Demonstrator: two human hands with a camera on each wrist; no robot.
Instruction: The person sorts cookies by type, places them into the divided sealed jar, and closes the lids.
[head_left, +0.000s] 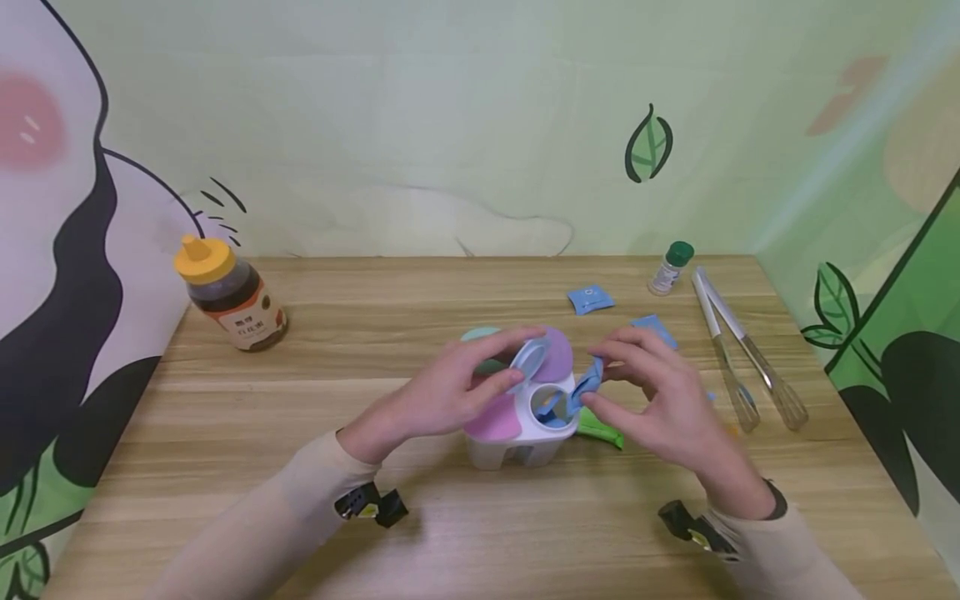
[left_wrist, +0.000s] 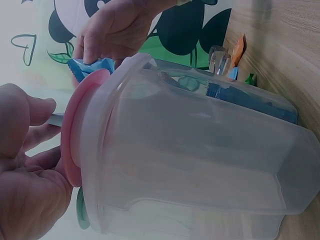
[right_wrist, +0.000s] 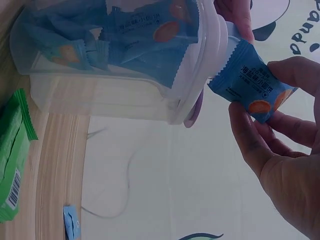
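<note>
In front of me stands a clear four-part storage box (head_left: 517,454) with coloured round lids. My left hand (head_left: 446,387) pinches the raised light blue lid (head_left: 530,357) between thumb and fingers, beside the uncovered round opening. Between the thumb and fingers of my right hand (head_left: 667,400) is a blue biscuit packet (right_wrist: 252,82), held right at the rim of that opening. Through the clear wall show several similar blue packets (right_wrist: 145,45) inside this compartment. The pink lid (head_left: 495,419) and purple lid (head_left: 553,354) are down; my left hand partly hides the green lid (head_left: 480,336).
Two blue packets, one farther back (head_left: 591,298), lie behind my right hand. A green packet (head_left: 600,429) lies against the box's right side. Metal tongs (head_left: 750,358) and a small green-capped jar (head_left: 666,273) are at right; a yellow-capped honey bottle (head_left: 243,312) stands left.
</note>
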